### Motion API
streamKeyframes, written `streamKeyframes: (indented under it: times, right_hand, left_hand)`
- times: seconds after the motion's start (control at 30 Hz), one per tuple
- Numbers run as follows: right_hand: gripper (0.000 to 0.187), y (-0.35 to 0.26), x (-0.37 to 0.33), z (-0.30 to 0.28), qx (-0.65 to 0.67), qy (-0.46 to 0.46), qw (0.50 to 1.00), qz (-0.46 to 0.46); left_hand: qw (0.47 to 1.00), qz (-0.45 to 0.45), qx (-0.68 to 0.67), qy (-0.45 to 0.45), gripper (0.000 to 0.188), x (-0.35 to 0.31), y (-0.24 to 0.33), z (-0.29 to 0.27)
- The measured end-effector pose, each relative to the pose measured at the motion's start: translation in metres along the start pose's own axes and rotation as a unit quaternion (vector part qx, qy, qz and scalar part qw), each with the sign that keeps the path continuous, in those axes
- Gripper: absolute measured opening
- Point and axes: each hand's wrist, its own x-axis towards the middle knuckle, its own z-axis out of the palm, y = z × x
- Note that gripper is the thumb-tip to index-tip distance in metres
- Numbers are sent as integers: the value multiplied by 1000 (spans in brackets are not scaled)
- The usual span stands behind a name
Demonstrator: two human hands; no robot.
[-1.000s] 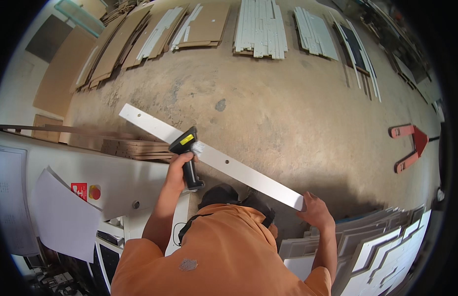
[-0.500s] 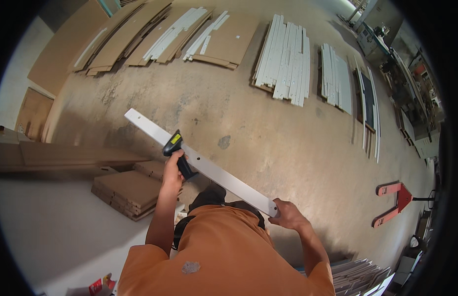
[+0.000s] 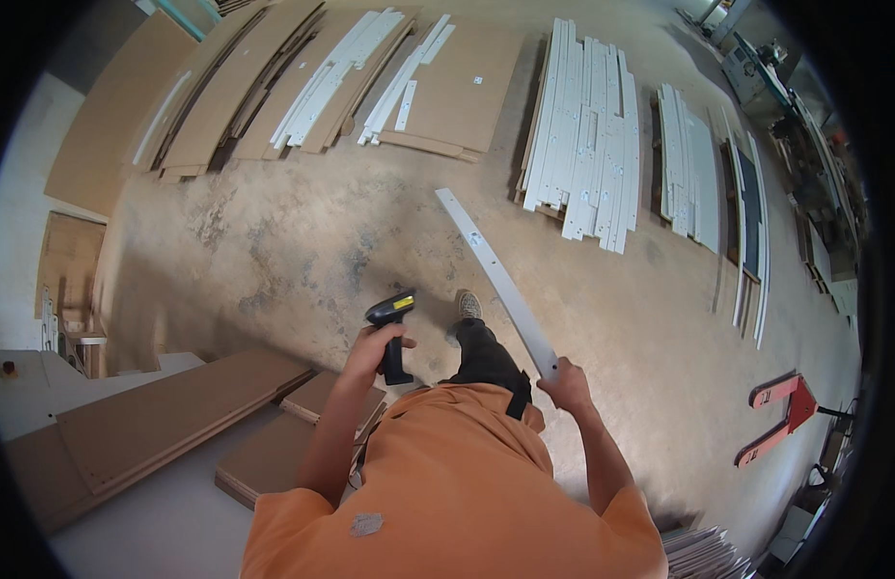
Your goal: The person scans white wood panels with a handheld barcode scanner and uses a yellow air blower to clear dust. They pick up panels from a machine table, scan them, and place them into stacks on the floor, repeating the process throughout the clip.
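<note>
In front of my body, my left hand (image 3: pixel 372 351) is wrapped round the handle of a black barcode scanner (image 3: pixel 389 311) with a yellow label on its top. My right hand (image 3: pixel 568 386) grips the near end of a long white board strip (image 3: pixel 502 283). The strip slants away from me to the upper left, and its far end hangs over the concrete floor. Small holes and a small label show on its face. Scanner and strip are apart from each other.
Beyond me, stacks of white strips (image 3: pixel 584 135) and brown panels (image 3: pixel 471 82) lie on the floor. Brown boards (image 3: pixel 177 415) rest on a white surface at my left. A red pallet jack (image 3: pixel 799 400) stands at the right, and a pile of thin boards (image 3: pixel 703 552) behind it, lower right.
The strip has swung to point further forward, its far end moving right and away from the scanner. My left hand has shifted slightly right with the scanner. One foot now shows ahead.
</note>
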Motion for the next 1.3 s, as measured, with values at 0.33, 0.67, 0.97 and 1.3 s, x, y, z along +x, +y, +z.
streamKeyframes:
  times: [0.33, 0.67, 0.97, 1.3]
  right_hand:
    - [61, -155, 343, -38, -1, 24, 1000, 2]
    - [55, -372, 543, -28, 20, -14, 998, 51]
    - [63, -482, 590, -25, 42, -15, 995, 86]
    - [63, -529, 686, -60, 87, 22, 982, 165]
  left_hand:
    - [970, 9, -171, 174, 23, 69, 113, -72]
    - [963, -40, -156, 218, 22, 216, 236, -176]
    - [979, 22, -41, 199, 24, 319, 433, -256]
    - [978, -62, -72, 184, 24, 410, 510, -242]
